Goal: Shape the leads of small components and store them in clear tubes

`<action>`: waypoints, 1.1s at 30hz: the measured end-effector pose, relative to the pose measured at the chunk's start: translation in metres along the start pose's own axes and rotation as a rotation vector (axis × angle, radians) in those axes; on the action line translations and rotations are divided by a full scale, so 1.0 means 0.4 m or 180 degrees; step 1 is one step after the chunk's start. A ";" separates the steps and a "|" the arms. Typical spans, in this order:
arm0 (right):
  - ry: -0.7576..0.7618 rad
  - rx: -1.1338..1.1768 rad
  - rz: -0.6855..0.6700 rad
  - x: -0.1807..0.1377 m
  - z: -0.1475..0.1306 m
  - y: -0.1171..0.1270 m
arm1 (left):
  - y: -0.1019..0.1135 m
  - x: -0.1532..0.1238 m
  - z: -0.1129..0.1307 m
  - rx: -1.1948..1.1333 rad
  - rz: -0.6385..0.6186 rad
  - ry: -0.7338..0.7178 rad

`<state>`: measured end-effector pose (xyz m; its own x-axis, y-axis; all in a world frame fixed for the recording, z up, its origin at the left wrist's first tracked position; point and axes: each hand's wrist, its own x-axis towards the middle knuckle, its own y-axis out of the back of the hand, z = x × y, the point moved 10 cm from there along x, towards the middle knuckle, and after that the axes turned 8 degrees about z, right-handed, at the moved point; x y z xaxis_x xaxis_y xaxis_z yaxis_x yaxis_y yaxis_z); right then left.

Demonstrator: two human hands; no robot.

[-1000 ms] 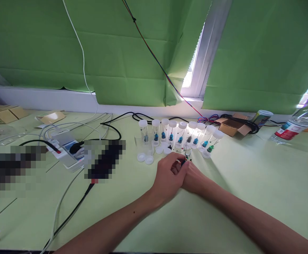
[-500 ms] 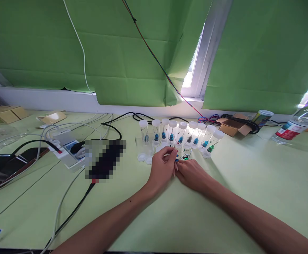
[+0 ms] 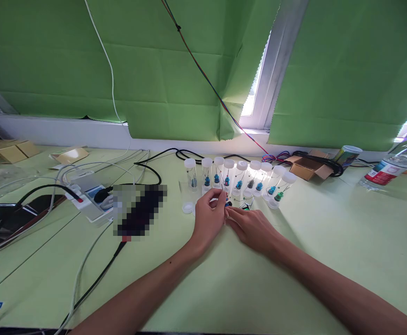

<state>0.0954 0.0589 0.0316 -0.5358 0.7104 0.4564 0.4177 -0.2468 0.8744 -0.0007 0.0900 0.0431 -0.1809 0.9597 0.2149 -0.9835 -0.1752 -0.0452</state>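
Observation:
Just in front of the row of tubes, my left hand (image 3: 208, 216) is closed in a pinch, with thumb and forefinger together. At its fingertips shows a small blue part (image 3: 228, 204) with a thin wire lead, mostly covered by the fingers. My right hand (image 3: 254, 228) meets it from the right, its fingers pressed together at the same spot; what they grip is hidden. Behind stand several clear tubes (image 3: 206, 173) with white caps, each holding a small blue, grey or green piece on thin wires. A green piece (image 3: 246, 208) lies just beyond my right hand.
An uncapped clear tube (image 3: 187, 204) stands left of my hands. Further left are a white power strip (image 3: 91, 197), a pixelated dark object (image 3: 139, 214) and loose cables. An open cardboard box (image 3: 308, 168) and a plastic bottle (image 3: 385, 172) are at the right.
Both hands have shifted slightly left, still meeting at the fingertips. The fingers of my right hand are a little more stretched out. The tubes have stayed in place.

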 end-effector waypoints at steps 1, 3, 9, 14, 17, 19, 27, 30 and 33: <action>-0.0017 0.0033 0.0050 0.000 0.002 0.005 | 0.000 0.000 -0.002 -0.0007 0.0003 0.0014; -0.0022 0.0101 0.0105 0.000 0.002 0.011 | 0.002 0.001 -0.005 -0.0013 0.0031 0.0036; 0.0242 0.0130 -0.0206 -0.007 -0.029 -0.011 | 0.000 0.004 -0.016 0.0008 0.0009 0.0094; 0.0189 0.0021 -0.0281 -0.006 -0.030 -0.018 | -0.003 0.004 -0.021 0.0080 -0.0028 0.0074; 0.0182 -0.0083 -0.0284 -0.005 -0.032 -0.017 | -0.006 0.001 -0.019 0.0134 -0.0067 0.0029; 0.0142 -0.0153 -0.0279 -0.004 -0.031 -0.016 | -0.006 0.000 -0.017 0.0184 -0.0078 0.0000; 0.0033 -0.0108 -0.0015 -0.002 -0.011 0.004 | -0.004 0.002 -0.014 0.0378 -0.0078 -0.0087; -0.0145 -0.0050 0.0548 0.002 0.030 0.049 | -0.007 0.001 -0.020 0.0339 -0.0105 -0.0028; -0.0417 -0.0090 0.1141 0.000 0.085 0.098 | -0.009 0.000 -0.026 0.0308 -0.0114 0.0040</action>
<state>0.1369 0.0717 0.0603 -0.2603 0.6535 0.7107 0.5400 -0.5116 0.6683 0.0029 0.0928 0.0332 -0.1462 0.9683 0.2025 -0.9854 -0.1606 0.0568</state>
